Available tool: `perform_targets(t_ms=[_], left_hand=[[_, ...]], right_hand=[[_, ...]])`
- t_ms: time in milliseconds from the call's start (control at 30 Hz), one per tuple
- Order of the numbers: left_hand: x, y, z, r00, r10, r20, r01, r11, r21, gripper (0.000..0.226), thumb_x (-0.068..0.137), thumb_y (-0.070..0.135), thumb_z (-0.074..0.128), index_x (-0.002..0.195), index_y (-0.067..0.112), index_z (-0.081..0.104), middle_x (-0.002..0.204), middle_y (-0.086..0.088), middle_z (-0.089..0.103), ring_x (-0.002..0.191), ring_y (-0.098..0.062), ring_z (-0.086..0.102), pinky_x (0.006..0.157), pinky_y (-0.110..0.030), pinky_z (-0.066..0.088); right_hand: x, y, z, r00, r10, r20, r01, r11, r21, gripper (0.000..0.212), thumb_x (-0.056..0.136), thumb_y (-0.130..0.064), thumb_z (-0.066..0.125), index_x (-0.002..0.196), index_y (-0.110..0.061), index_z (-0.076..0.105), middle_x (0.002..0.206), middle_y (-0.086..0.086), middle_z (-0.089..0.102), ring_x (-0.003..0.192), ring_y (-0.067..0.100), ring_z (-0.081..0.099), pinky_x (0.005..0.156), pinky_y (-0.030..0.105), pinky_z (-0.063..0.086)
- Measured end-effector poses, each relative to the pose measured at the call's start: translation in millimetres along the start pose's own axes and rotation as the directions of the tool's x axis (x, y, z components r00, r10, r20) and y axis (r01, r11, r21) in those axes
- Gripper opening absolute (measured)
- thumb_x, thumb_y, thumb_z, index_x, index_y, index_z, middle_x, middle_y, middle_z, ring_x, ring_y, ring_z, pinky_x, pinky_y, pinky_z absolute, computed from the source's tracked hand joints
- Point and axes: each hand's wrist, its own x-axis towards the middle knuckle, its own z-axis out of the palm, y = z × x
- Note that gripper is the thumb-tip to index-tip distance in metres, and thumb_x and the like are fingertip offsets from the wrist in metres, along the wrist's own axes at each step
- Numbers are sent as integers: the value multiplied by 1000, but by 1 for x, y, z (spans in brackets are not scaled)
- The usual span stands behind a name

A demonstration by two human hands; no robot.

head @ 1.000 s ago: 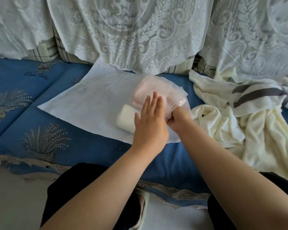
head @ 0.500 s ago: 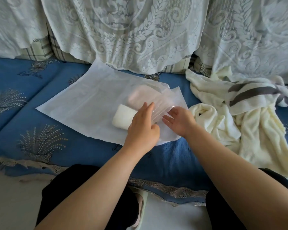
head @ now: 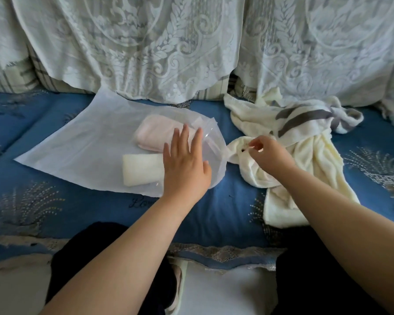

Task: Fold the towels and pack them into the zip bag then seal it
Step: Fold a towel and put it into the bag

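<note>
A: Item one, zip bag (head: 96, 155). Location?

B: Flat on the blue sofa seat (head: 43, 201), toward its back edge, mouth turned to the right. Contents: one folded pink towel (head: 152, 135) nearer the back, one rolled cream towel (head: 141, 169) nearer the front edge. Both are inside, side by side.

A: Item two, left hand (head: 187, 169).

B: Fingers straight and a little spread, palm lying on the bag near its mouth. Half a second ago those fingers were curled at the opening; a second ago the hand was pushing in at the mouth. Now it only presses the plastic flat.

A: Item three, right hand (head: 268, 153).

B: Off the bag altogether. A second ago it gripped the bag's mouth. Now it sits over the loose cream towel (head: 255, 173) just right of the bag, thumb and forefinger pinched together. Whether cloth is actually between them, I cannot tell; a small pale bit shows at the fingertips.

A: Item four, unpacked stock.

B: That cream towel, crumpled, and a grey-striped towel (head: 289, 119) behind it near the back right of the seat. Neither is folded.

A: Reading for the task?

B: I judge two towels packed, mouth not sealed, next towel being taken up for folding. Sealing waits on the rest.
</note>
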Motion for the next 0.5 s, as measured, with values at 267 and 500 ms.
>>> perform_targets(t_ms=[267,500], left_hand=[[1,54,21,972,229,-60,-236,912,-336,31,91,15,55,122,15,59,125,-3,61,118,-21,53,96,-36,46],[18,82,38,691,-53,721,566,660,-494,74,85,76,25,100,15,64,95,1,67,95,-17,62,87,-34,47]], right_hand=[[-20,52,10,965,-41,258,174,837,-519,45,87,-44,54,127,-22,52,137,7,43,126,31,37,102,39,34],[-59,39,-30,958,-246,-147,273,940,206,17,96,-33,47,83,-22,49,71,-10,52,71,17,54,64,31,36]])
